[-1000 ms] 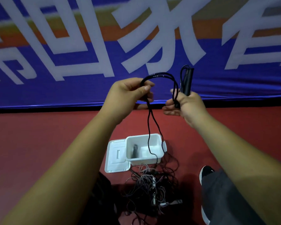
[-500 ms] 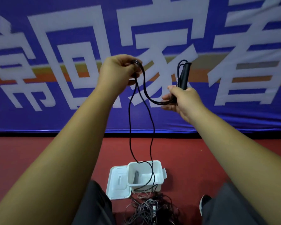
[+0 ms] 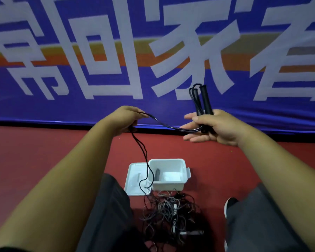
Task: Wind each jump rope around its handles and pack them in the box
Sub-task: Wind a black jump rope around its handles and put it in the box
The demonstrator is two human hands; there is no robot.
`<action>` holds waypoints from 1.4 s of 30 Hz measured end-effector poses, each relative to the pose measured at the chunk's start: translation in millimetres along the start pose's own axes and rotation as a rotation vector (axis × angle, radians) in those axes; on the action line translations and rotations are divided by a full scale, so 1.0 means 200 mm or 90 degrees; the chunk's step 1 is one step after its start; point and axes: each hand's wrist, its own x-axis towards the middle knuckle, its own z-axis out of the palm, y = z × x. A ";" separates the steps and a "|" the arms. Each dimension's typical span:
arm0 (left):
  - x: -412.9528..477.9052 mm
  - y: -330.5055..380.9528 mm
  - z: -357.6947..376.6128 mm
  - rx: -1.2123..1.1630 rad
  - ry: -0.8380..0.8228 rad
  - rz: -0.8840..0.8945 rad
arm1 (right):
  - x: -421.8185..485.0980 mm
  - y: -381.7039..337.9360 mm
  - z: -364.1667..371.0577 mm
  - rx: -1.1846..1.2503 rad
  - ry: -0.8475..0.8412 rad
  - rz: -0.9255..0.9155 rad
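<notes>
Gripping both black handles (image 3: 205, 100) upright under its thumb, R hand (image 3: 214, 129) has fingers splayed; L hand (image 3: 124, 119), well apart, pinches doubled cord (image 3: 164, 124), which sags btwn them & hangs down beside white box (image 3: 168, 186).

Just one head-worn wide-angle view, looking forward and down past both arms: floor (image 3: 44, 151) and box (image 3: 168, 186) below, banner (image 3: 116, 106) close ahead.

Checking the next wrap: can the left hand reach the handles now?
Probably yes: the left hand pinches the cord, and only that cord spans the gap to the handles held by the right hand.
</notes>
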 end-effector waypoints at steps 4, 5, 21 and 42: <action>0.08 -0.17 0.14 -0.012 0.014 -0.053 | 0.05 0.13 0.00 -0.102 -0.143 0.089; 0.11 -0.20 0.16 -0.020 0.011 -0.057 | 0.07 0.15 0.00 -0.138 -0.186 0.111; 0.29 -0.28 0.43 -0.100 -0.109 0.160 | 0.58 0.73 0.04 -0.458 -0.424 0.384; 0.18 -0.40 0.45 0.436 -0.295 0.146 | 0.78 0.80 -0.23 -0.166 0.124 0.231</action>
